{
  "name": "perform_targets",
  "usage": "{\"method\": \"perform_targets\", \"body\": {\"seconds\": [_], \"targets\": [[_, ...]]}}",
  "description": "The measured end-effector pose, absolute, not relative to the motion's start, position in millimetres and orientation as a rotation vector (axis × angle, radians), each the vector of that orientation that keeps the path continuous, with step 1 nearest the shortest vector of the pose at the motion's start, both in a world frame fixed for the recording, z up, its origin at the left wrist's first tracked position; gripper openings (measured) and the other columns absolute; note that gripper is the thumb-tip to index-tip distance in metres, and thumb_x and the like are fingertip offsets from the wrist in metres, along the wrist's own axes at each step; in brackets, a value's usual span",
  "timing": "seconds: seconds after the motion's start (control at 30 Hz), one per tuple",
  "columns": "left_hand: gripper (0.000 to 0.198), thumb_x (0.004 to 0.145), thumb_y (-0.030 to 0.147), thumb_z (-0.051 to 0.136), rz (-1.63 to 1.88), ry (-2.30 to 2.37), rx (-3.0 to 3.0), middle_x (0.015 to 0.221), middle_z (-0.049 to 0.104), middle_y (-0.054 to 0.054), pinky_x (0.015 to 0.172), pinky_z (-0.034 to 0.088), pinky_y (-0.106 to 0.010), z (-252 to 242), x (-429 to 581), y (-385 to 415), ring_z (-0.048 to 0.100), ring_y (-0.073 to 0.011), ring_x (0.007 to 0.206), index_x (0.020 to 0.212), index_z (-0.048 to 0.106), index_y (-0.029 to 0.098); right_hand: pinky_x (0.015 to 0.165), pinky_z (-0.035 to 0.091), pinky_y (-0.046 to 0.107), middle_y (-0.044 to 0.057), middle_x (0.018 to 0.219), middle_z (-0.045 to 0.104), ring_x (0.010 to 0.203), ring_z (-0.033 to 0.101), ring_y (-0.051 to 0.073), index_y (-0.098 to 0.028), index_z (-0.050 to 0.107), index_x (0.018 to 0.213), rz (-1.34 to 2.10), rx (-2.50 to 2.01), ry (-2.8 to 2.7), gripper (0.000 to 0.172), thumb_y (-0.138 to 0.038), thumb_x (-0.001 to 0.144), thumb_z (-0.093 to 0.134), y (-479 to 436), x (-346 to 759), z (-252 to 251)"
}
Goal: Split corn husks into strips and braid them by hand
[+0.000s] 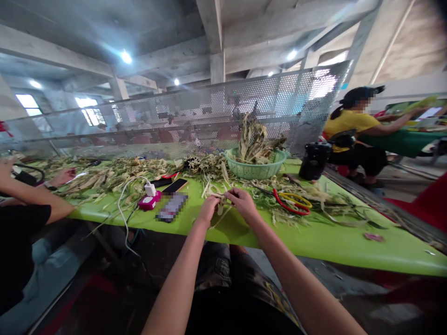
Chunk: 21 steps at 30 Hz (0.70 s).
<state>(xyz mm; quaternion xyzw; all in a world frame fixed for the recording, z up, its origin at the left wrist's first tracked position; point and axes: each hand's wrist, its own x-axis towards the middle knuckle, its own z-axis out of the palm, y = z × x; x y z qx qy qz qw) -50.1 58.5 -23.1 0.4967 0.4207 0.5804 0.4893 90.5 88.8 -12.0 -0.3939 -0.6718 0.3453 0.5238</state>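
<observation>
Close together over the front part of the green table (223, 232), my left hand (209, 208) and my right hand (242, 201) pinch a small bundle of pale husk strips (220, 204). Fingers of both hands are closed round it and nearly touch. One thin strip hangs below toward the table edge. Scissors with red and yellow handles (296, 201) lie right of my right hand. Beyond my hands stands a light green basket (256, 170) holding dried husks (254, 139).
Left of my hands lie phones (172, 207), a pink power block (149, 201) and a white cable. Loose husks (115, 174) cover the table's back. A black container (315, 160) stands right. A person's arm (35, 193) is at left; another person (359, 123) sits at right.
</observation>
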Motion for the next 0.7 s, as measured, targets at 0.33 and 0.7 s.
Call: {"method": "perform_targets", "body": {"seconds": [0.33, 0.7], "targets": [[0.029, 0.073, 0.042, 0.066, 1.393, 1.012, 1.261, 0.068, 0.064, -0.002, 0.069, 0.039, -0.027, -20.5, -48.9, 56.9, 0.054, -0.0143, 0.068, 0.076, 0.070, 0.014, 0.058, 0.035, 0.027, -0.002, 0.063, 0.049, 0.062, 0.043, 0.014, -0.020, 0.055, 0.068, 0.712, -0.923, -1.504, 0.025, -0.043, 0.075, 0.060, 93.0, 91.2, -13.2], [0.034, 0.072, 0.048, 0.068, 1.535, 1.001, 1.085, 0.063, 0.056, 0.001, 0.057, 0.033, -0.023, -29.5, -52.9, 62.5, 0.047, -0.0099, 0.058, 0.081, 0.067, 0.015, 0.058, 0.039, 0.028, 0.002, 0.066, 0.060, 0.058, 0.051, 0.015, -0.018, 0.061, 0.069, 1.038, -0.937, -1.571, 0.041, -0.058, 0.079, 0.057, 84.5, 93.2, -6.7]]}}
